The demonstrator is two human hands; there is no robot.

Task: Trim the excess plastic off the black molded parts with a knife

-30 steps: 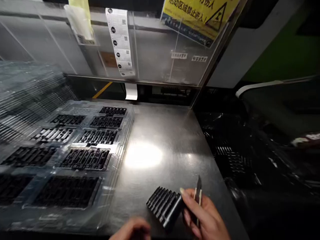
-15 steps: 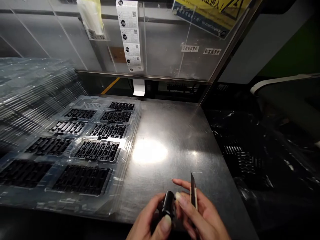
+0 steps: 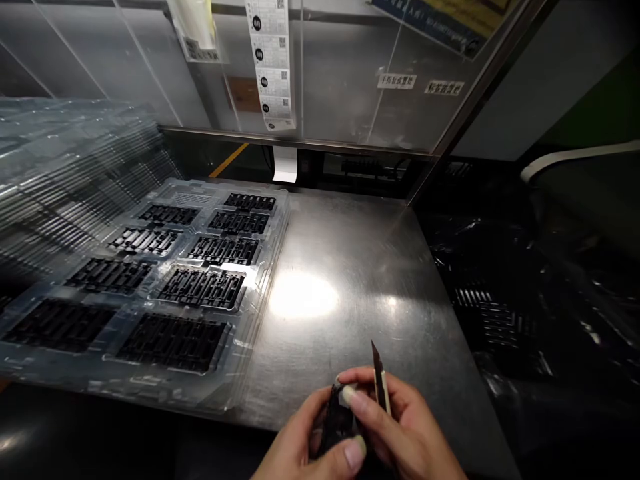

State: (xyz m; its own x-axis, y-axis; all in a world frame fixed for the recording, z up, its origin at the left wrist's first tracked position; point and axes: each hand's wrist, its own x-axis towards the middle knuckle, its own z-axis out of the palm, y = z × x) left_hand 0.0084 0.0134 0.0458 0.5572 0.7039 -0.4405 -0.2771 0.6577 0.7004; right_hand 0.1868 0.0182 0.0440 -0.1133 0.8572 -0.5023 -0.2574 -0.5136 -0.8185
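Near the bottom of the view, my left hand (image 3: pixel 310 443) is closed around a small black plastic part (image 3: pixel 338 420), its thumb pressed on the near end. My right hand (image 3: pixel 405 427) grips a utility knife (image 3: pixel 381 387) between its fingers, the pointed blade sticking up and away from me. The right thumb and forefinger also touch the far end of the black part. Part of the knife's handle is hidden in the palm. To the left, a clear plastic tray (image 3: pixel 235 380) carries rows of black slatted parts (image 3: pixel 173 341).
The steel table (image 3: pixel 350 267) runs under the hands. A tall stack of clear trays (image 3: pixel 75 173) stands at the far left. A transparent panel with a label strip (image 3: pixel 274 73) rises behind the table. Black plastic sheeting (image 3: pixel 540 280) lies beyond the right edge.
My right thumb and forefinger have closed in on the far end of the black part. The part has turned in my left hand, and the knife leans more to the left.
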